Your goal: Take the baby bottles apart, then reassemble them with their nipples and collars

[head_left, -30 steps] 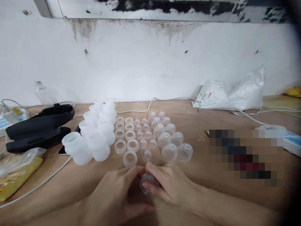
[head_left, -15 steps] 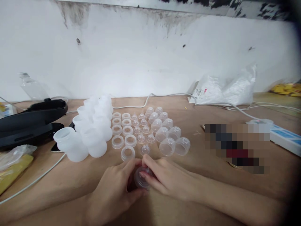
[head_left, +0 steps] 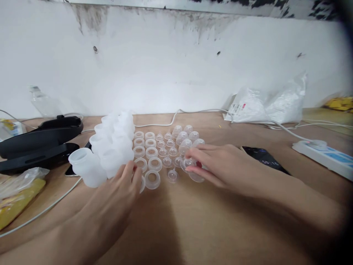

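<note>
Rows of small plastic parts lie on a wooden table: white cups, clear rings, tiny clear valves and clear domed caps. My left hand reaches in from the lower left, and its curled fingers close on a clear ring at the near end of the ring rows. My right hand lies over the near end of the cap rows. Its fingertips pinch a clear domed cap. A single valve sits between the hands.
A black case and a yellowish bag lie at the left, with a clear bottle by the wall. A phone, a white power strip and a plastic bag are at the right. White cables cross the table.
Both hands were together at the near edge around one clear piece. They have parted and moved forward, the left to the rings, the right to the domed caps.
</note>
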Available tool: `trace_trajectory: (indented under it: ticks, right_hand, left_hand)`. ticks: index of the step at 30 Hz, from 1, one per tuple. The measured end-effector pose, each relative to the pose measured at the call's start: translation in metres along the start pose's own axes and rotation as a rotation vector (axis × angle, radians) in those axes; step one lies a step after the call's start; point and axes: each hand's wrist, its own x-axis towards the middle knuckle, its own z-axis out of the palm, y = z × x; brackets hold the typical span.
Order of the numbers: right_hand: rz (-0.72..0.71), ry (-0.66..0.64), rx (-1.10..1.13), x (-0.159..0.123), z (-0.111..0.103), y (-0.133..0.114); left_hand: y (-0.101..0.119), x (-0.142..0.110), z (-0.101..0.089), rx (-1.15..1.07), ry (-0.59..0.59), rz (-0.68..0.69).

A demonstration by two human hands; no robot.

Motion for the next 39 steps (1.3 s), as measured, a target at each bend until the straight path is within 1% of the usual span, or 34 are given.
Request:
trace_trajectory:
  ticks: [2,6,9,11,13,15,17,18,20,23,26,30,33,39]
  right_hand:
    - [-0.013,-0.048,-0.036,0.002,0.002,0.001]
    - [-0.055,-0.096,-0.029,0.003,0.009,-0.002]
    - [-0.074,-0.113,-0.029,0.003,0.011,-0.001]
    - [-0.091,-0.116,-0.02,0.004,0.013,-0.001]
    - [-0.118,-0.099,-0.022,0.004,0.016,0.0]
    - [-0.146,-0.081,-0.044,0.005,0.021,0.001]
    - [-0.164,-0.079,-0.069,0.007,0.026,0.0]
    - [-0.171,-0.082,-0.077,0.007,0.028,0.0]
    - [-0.179,-0.082,-0.083,0.008,0.031,0.0]
    - [-0.18,-0.072,-0.075,0.009,0.034,0.0]
    - [-0.173,-0.059,-0.072,0.009,0.035,0.001]
    - [-0.166,-0.061,-0.077,0.008,0.036,0.001]
    - [-0.168,-0.07,-0.083,0.007,0.038,0.002]
    - [-0.168,-0.066,-0.101,0.008,0.044,0.001]
  left_hand:
    - [0.001,0.004,0.003,0.052,-0.01,0.028]
    - [0.008,0.011,0.003,0.257,-0.059,0.089]
    - [0.011,0.012,0.003,0.349,-0.039,0.175]
    - [0.012,0.012,0.006,0.334,-0.013,0.257]
    - [0.011,0.011,0.009,0.306,-0.04,0.312]
    - [0.01,0.012,0.011,0.295,-0.074,0.307]
    - [0.011,0.014,0.013,0.276,-0.046,0.281]
    - [0.012,0.016,0.013,0.257,-0.012,0.284]
    - [0.016,0.021,0.012,0.199,0.028,0.322]
    - [0.024,0.029,0.014,0.099,-0.014,0.385]
    - [0.028,0.036,0.023,0.056,-0.053,0.389]
    - [0.026,0.041,0.032,0.041,-0.078,0.397]
    - [0.024,0.041,0.033,0.04,-0.077,0.389]
    - [0.023,0.039,0.027,0.05,-0.073,0.377]
